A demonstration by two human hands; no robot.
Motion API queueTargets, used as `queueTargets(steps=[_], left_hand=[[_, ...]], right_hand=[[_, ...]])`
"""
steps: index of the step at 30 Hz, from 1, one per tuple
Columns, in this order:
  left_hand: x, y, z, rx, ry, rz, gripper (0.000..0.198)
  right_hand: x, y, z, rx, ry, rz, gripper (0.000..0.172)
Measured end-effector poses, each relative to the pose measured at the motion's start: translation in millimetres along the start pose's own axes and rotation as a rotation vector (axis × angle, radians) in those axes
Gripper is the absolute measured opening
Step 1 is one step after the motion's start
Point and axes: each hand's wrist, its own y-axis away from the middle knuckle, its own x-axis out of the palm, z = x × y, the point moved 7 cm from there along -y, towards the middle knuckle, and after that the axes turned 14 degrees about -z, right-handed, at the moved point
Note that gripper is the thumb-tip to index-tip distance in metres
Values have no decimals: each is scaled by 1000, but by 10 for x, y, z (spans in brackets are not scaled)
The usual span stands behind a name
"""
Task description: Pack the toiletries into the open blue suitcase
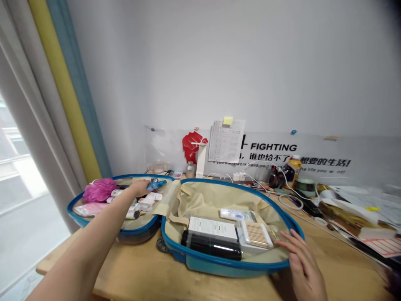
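Our left grip clamped on blue plastic item, ten o'clock; right grip apart, fingers spread beside open suitcase, four o'clock.

Landmark: the open blue suitcase is lying on the tabletop.
Free passage: bare wood is stretching along the suitcase's near edge and right side, around the right hand.
Inside: beige lining is showing behind the white box in the right shell.
Obstacles: a pink bath puff and white toiletry tubes are crowding the left shell beneath the left hand; cables are trailing behind the suitcase.
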Motion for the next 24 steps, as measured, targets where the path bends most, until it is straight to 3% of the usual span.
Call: queueTargets(steps=[3,6,8,11,14,17,20,24], left_hand=[[-175,-17,-36,25,43,-69,44],[-466,-68,-254,79,121,-159,49],[-654,-101,-555,141,185,-205,51],[-790,-90,-1225,276,277,-194,50],[-697,20,-1992,427,340,-95,49],[-458,141,-2595,495,345,32,43],[-211,198,-2952,495,322,134,33],[6,207,-3171,455,320,194,31]], right_hand=[[-6,-12,3,8,6,6,37],[0,-15,-2,16,12,21,36],[3,-8,-16,31,12,23,37],[-5,4,-26,40,6,-1,37],[0,8,-15,31,2,0,37],[4,-4,1,24,9,6,37],[-9,-17,16,17,4,-13,37],[-3,-5,-5,34,13,-4,40]])
